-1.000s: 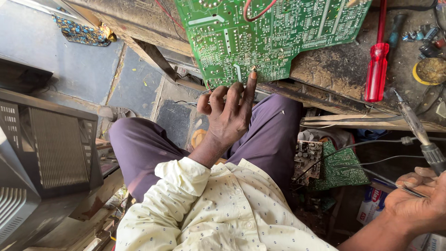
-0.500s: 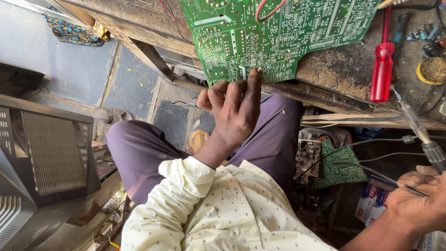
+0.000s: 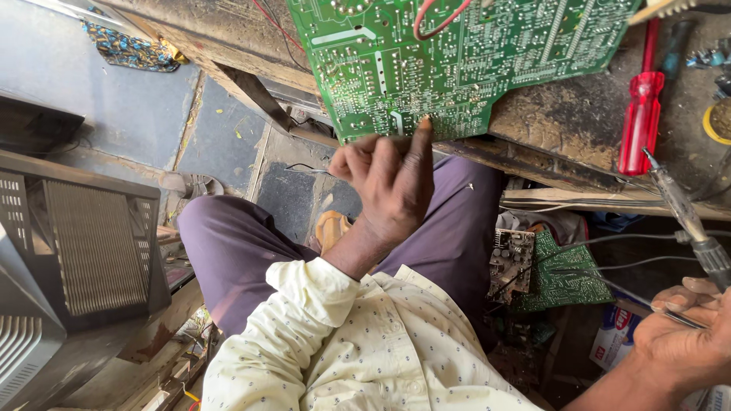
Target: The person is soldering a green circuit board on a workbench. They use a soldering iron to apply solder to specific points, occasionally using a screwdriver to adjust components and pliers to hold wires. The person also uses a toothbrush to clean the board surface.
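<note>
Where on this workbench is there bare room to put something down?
The clearest bare patch on the wooden bench lies between the green circuit board and the red screwdriver. The far right is crowded with the soldering iron and small parts. The left hand touches the board's lower edge, so that edge is taken.

This is a small electronics repair workshop — the worn, grimy wooden workbench point(image 3: 563, 125) carries a large green circuit board point(image 3: 457, 61) and a red-handled screwdriver point(image 3: 642, 114). More circuit boards point(image 3: 544, 266) and loose wires lie heaped below the bench, and the grey plastic back of an old television set point(image 3: 68, 259) stands on the stone floor beside it — tools and opened devices all around.
</note>
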{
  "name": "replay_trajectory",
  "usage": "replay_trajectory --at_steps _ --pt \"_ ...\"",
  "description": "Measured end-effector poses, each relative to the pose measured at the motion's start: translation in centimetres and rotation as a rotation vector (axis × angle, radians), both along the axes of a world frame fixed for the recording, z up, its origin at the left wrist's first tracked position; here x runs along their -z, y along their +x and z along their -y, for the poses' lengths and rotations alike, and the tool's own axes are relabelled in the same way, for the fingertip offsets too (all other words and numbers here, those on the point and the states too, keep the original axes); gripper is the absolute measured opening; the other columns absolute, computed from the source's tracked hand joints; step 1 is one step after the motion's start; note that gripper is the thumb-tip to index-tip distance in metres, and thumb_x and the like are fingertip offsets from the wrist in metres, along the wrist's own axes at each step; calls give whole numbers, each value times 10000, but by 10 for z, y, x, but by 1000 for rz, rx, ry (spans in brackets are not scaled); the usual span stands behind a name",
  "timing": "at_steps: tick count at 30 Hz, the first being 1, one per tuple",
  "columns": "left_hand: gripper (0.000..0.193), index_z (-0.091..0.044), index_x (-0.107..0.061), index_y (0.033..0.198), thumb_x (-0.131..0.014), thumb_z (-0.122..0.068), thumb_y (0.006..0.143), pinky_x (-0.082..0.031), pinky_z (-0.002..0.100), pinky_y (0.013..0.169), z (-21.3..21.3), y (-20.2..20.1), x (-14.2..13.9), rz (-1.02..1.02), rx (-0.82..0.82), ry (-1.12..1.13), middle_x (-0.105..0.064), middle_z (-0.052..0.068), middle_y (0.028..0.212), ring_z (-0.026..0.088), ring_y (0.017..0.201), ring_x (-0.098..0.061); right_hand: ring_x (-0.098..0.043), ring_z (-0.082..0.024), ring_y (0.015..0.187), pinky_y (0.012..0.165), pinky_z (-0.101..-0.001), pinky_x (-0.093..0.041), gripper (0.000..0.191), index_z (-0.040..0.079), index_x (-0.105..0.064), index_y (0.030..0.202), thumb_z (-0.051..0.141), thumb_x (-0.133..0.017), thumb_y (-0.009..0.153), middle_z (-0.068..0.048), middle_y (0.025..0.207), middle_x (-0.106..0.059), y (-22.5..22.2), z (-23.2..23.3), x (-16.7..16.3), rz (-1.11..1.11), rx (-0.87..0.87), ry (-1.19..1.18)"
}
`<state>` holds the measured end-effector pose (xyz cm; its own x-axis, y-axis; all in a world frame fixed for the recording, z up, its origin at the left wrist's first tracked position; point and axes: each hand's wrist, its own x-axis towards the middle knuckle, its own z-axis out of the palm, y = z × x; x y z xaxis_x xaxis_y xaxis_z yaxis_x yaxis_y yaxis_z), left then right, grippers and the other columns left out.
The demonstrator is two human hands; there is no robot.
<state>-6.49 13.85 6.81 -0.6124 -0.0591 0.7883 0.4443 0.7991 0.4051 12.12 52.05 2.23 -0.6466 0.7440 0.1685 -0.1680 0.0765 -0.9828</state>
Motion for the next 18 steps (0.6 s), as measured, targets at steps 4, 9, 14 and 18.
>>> replay_trajectory --at_steps 4,9,14,18 --pt "363 -84 -709 1264 -809 -33 919 -287 434 915 -30 11 9 -13 20 -13 -631 -9 994 231 957 -529 -473 -165 527 504 -244 -374 361 3 -516 836 123 -525 1176 -149 826 -614 8 -30 8 -9 -29 -7" --pt "391 -101 -710 1270 -814 -31 900 -276 433 902 -77 7 17 -7 -6 -14 -590 -12 945 225 942 -527 -479 -170 523 498 -237 -375 325 3 -530 848 158 -479 1128 -156 840 -629 9 -96 20 -10 -35 21" --pt "398 -87 -688 1301 -844 -59 936 -281 430 912 -131 -10 -5 -16 11 -17 -641 -34 984 207 957 -536 -440 -174 495 500 -239 -347 427 -10 -517 779 200 -498 1150 -146 774 -586 -11 -158 18 22 17 53" --pt "383 -108 -687 1275 -869 -89 938 -258 419 880 -179 -44 -9 -53 -65 -32 -598 -36 927 197 934 -528 -471 -178 508 500 -245 -378 388 3 -521 797 163 -494 1150 -152 788 -600 -38 -203 4 -1 -24 39"
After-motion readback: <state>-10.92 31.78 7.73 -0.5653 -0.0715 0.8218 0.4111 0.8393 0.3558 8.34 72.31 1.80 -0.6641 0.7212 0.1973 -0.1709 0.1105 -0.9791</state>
